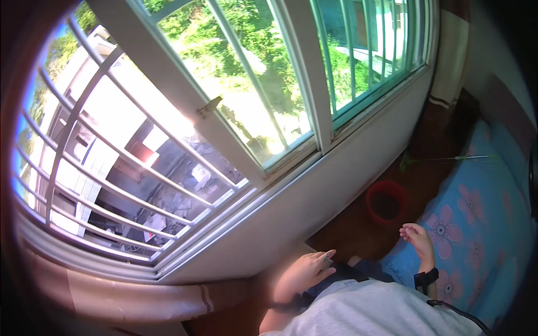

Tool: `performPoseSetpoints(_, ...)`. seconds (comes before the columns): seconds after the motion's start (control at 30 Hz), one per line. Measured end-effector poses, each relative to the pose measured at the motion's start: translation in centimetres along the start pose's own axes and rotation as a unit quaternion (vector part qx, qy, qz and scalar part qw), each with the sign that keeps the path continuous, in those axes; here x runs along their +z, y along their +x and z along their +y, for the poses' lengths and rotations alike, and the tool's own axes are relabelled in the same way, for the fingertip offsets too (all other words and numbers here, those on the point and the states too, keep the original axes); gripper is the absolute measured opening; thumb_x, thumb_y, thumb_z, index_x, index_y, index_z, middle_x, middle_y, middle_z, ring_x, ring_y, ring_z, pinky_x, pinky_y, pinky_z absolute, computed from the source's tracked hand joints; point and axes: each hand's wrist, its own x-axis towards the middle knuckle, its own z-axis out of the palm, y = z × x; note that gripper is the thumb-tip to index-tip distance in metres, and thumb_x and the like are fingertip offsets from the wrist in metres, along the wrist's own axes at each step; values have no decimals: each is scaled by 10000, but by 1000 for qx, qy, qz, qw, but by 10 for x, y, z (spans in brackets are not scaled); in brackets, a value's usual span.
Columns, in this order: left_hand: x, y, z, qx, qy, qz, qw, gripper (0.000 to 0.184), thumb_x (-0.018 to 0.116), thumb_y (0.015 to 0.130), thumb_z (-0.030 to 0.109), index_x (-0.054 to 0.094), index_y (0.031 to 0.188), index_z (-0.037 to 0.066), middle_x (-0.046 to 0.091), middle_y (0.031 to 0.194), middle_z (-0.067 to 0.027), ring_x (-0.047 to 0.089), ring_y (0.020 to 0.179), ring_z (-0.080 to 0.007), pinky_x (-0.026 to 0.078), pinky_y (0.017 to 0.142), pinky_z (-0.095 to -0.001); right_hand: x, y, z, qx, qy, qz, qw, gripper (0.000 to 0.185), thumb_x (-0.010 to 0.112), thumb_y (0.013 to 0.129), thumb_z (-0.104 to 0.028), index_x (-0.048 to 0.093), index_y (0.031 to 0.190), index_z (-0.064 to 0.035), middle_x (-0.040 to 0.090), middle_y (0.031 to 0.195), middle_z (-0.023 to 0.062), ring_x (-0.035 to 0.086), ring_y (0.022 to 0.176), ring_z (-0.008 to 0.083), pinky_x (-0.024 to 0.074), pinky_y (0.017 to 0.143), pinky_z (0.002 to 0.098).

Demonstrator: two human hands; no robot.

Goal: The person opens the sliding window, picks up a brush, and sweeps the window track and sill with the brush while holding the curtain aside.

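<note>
In the head view, my left hand [307, 270] is in front of my body at the lower middle, its fingers bent together. A small grey, shiny object [329, 255] shows at its fingertips, too small to name. My right hand [417, 237] is raised beside the bed, with a black band [426, 279] on its wrist. Its fingers are curled in toward the palm, and I see nothing between them. Below both hands are my grey shirt [364, 308] and dark shorts [367, 270].
A red bucket [386, 203] stands on the brown floor [344, 235]. To the right is a bed with a blue flowered sheet [471, 224]; a thin stick with a green end [437, 159] lies near it. A barred window [235, 140] fills the left and top.
</note>
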Motion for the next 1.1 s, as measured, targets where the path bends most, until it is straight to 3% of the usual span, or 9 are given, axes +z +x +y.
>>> performPoseSetpoints(0.27,-2,69,0,33,6,-84,996,460,589,915,249,538,1280,-27,636,1130,-224,603,1057,-356,490,896,-408,-63,3,-9,7,-24,81,996,276,564,969,-162,610,1172,19,676,1042,92,645,917,142,508,808,264)
performPoseSetpoints(0.33,26,87,-26,-101,43,-64,992,482,659,845,212,560,1265,-2,657,1127,-194,630,1039,-362,504,884,-405,-90,13,-6,7,-20,111,994,277,567,967,-162,611,1171,20,676,1045,92,645,926,145,508,812,266)
performPoseSetpoints(0.43,21,129,-20,27,-9,-48,998,513,673,840,238,554,1281,5,650,1151,-199,640,1031,-357,516,871,-395,-128,37,-16,10,-10,145,989,248,572,952,-119,613,1152,21,674,1039,96,650,939,168,510,820,280)
performPoseSetpoints(0.5,13,160,-5,18,-8,-59,998,514,680,835,249,562,1279,18,652,1150,-194,650,1012,-353,525,858,-388,-162,57,-32,-11,-36,146,989,252,586,947,-116,614,1156,21,674,1042,89,644,936,154,508,818,277)
performPoseSetpoints(0.57,23,197,2,-67,-9,-88,994,533,677,838,254,547,1304,31,642,1181,-196,640,1047,-347,525,864,-386,-201,80,-37,1,-111,142,984,290,606,939,-153,612,1175,17,675,1054,96,645,951,167,511,831,293)
performPoseSetpoints(0.7,24,277,28,-39,53,-45,997,431,668,834,241,605,1219,58,663,1099,-180,652,992,-326,534,823,-371,-272,131,-73,-7,-235,149,961,351,640,921,-216,616,1190,8,679,1074,117,646,978,195,513,863,319)
performPoseSetpoints(0.77,15,316,57,-7,27,-18,999,406,574,928,243,574,1254,3,635,1164,-227,630,1005,-408,501,874,-447,-300,152,-97,-2,-243,142,960,357,640,922,-219,614,1194,9,678,1080,127,645,984,199,513,867,324)
performPoseSetpoints(0.9,11,378,86,14,20,-37,999,458,565,923,242,515,1283,-38,608,1191,-249,577,1073,-431,475,917,-435,-337,187,-130,-13,-242,141,960,338,630,928,-151,596,1212,30,672,1085,108,635,996,177,508,880,316)
performPoseSetpoints(1.1,21,428,83,-27,-8,-51,998,439,560,923,218,525,1277,-39,610,1181,-255,583,1071,-426,475,909,-436,-355,247,-171,-41,-159,61,985,345,622,945,-202,595,1219,7,665,1119,127,636,1035,204,508,894,322)
